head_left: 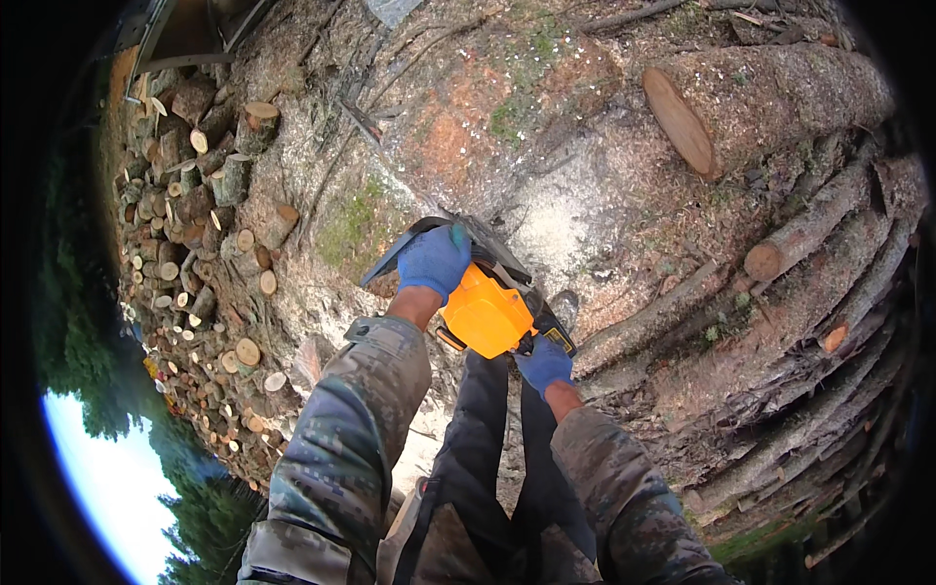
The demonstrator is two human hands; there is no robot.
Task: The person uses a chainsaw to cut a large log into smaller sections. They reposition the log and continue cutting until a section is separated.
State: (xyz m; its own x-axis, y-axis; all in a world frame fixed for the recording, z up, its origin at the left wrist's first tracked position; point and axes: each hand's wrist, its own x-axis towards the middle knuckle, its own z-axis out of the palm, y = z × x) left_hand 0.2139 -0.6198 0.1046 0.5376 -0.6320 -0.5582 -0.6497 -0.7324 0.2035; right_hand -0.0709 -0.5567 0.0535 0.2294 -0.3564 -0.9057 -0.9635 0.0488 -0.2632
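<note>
An orange and black chainsaw is held low in front of my dark-trousered legs, near the middle of the view. My left hand in a blue glove is closed on its front handle, beside the black guard. My right hand, also gloved in blue, grips the rear handle at the lower right of the saw. Pale sawdust lies on the ground just beyond the saw. Much of the bar and chain is hidden or hard to make out.
Many cut rounds are heaped along the left. A thick log with a sawn face lies at upper right, with thinner logs stacked along the right side. Loose branches cross the ground ahead. Trees stand at the far left.
</note>
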